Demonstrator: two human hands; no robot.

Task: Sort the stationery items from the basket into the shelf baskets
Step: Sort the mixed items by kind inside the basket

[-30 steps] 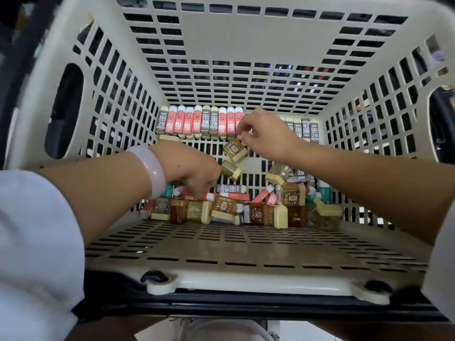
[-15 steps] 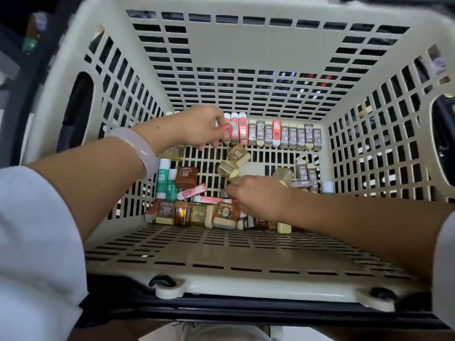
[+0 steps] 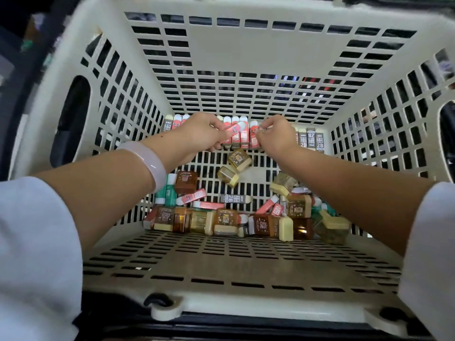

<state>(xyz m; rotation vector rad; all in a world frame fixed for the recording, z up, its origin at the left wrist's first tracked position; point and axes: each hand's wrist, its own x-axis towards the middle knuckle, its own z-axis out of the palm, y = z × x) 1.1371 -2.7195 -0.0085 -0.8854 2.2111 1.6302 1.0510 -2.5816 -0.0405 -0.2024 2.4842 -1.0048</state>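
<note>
Both hands reach into a cream slatted basket (image 3: 246,286). Against its far wall stands a neat row of erasers (image 3: 242,136), red ones on the left and grey "2B" ones (image 3: 311,140) on the right. My left hand (image 3: 197,137) pinches a red eraser (image 3: 231,130), tilted in front of that row. My right hand (image 3: 277,136) pinches a small grey eraser (image 3: 263,129) at the row's middle. Loose amber sharpener boxes (image 3: 225,221), red erasers and green items (image 3: 167,193) lie piled at the near side.
The basket's tall slatted walls close in on every side, with handle cut-outs left (image 3: 71,121) and right. Two amber boxes (image 3: 238,158) lie apart in the middle of the floor. A lone grey "2B" eraser (image 3: 234,198) lies flat near the pile. Dark shelving shows through the slats.
My right hand rose from the loose pile to the back row, now pinching a grey eraser. My left hand stays at the row, holding a red eraser tilted.
</note>
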